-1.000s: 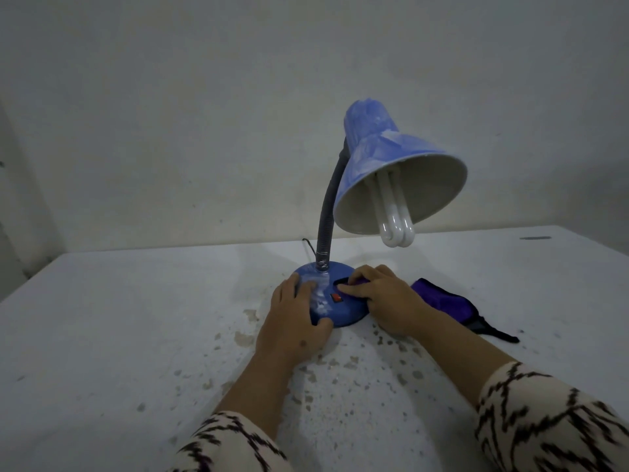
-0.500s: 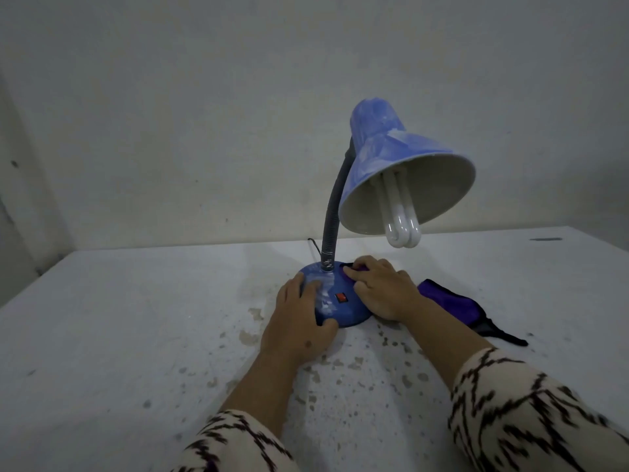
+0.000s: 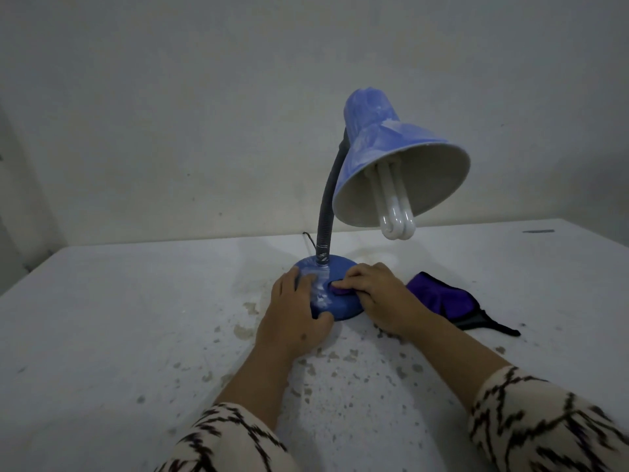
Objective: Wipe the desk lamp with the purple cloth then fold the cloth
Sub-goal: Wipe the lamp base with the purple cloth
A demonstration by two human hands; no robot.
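A blue desk lamp (image 3: 391, 144) stands on the white table (image 3: 119, 318), its shade tilted toward me with a white bulb inside. My left hand (image 3: 292, 318) curls around the left side of the round blue lamp base (image 3: 340, 310), thumb at its front edge. My right hand (image 3: 377, 294) presses a bit of the purple cloth (image 3: 439, 296) onto the top of the base, fingers curled over it. The cloth's bulk trails out to the right of my wrist on the table, with a dark strap at its end.
A black cord (image 3: 308, 238) runs from behind the base toward the wall. The tabletop near me is speckled with chipped spots (image 3: 340, 366). A plain wall (image 3: 204, 114) rises close behind the lamp. A small dark mark (image 3: 537, 230) lies at the far right.
My right hand has slid the cloth leftward across the base top and now covers the red switch that showed before. My left hand keeps its hold on the base.
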